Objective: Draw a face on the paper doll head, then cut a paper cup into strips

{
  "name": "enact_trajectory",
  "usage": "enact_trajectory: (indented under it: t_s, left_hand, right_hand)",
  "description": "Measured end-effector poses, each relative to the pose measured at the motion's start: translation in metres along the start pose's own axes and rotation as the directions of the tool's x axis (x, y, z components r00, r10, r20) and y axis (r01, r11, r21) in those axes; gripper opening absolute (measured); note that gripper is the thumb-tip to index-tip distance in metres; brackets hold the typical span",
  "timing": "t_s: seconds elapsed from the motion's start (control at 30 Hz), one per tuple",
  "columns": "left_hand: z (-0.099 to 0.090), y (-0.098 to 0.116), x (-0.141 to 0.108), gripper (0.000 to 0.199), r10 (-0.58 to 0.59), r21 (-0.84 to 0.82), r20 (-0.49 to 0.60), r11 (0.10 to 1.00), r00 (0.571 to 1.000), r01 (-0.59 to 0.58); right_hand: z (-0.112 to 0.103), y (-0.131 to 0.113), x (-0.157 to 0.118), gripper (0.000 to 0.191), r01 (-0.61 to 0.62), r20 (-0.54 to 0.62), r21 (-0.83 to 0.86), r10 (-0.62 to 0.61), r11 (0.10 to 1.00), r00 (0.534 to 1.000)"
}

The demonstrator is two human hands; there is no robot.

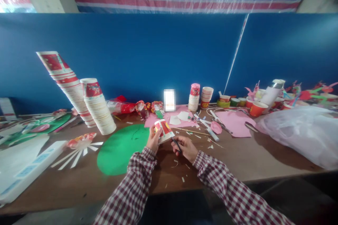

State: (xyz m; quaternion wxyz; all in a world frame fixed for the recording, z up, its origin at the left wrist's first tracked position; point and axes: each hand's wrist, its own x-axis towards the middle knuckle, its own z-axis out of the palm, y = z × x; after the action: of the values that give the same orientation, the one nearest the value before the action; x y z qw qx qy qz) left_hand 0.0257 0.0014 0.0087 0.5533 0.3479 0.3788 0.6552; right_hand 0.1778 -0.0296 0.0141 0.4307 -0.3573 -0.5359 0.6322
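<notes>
Over the middle of the brown table, my left hand (153,140) grips a white, red and yellow paper cup (164,130), tilted on its side. My right hand (187,147) is closed around dark-handled scissors (177,145), whose blades reach the cup's lower right edge; how deep they cut is too small to tell. Small white paper scraps (183,179) lie below the hands. Left of my left hand is a flat green round sheet (123,149). Beyond the cup, white paper pieces (182,115) rest on a pink sheet (155,121).
Tall paper cup stacks (99,109) stand to the left, one leaning. A cut cup with splayed strips (79,147) lies near a white box (31,172). Shorter stacks (194,98) stand at the back. Right are a thermos (273,93), an orange cup (258,109) and a clear plastic bag (303,130).
</notes>
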Motion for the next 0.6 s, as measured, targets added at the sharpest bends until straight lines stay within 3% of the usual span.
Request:
enact_trajectory:
  t_s: [0.23,0.6]
  left_hand:
    - [-0.0012,-0.0004,-0.0001,0.048,0.011,0.022,0.018,1.0,1.0,-0.011]
    - [-0.0024,-0.0056,0.0028,0.052,0.032,0.025,0.074,0.999,0.997,-0.034]
  right_hand:
    - [0.0004,-0.0062,-0.003,0.037,-0.048,-0.02,-0.004,0.047,0.999,0.999]
    - [-0.0017,-0.001,0.0008,0.038,-0.02,-0.039,0.011,0.02,1.0,0.999]
